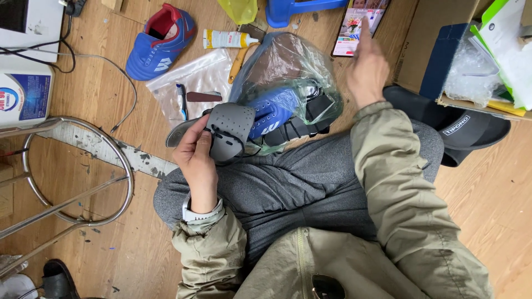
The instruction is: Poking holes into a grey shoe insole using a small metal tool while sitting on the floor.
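Note:
My left hand (195,156) grips a grey perforated insole (233,127) over my lap. Just beyond it a blue sports shoe (272,111) lies half inside a clear plastic bag (288,66), beside black straps. My right hand (367,69) reaches forward with one finger touching the screen of a phone (354,25) lying on the wooden floor. It holds nothing.
A second blue and red shoe (159,41) lies at the back left. Near it are a glue tube (227,39), a zip bag with small tools (188,88) and a wooden-handled tool (238,62). A black slide sandal (465,130), a cardboard box (443,50) and a metal stool frame (77,182) surround me.

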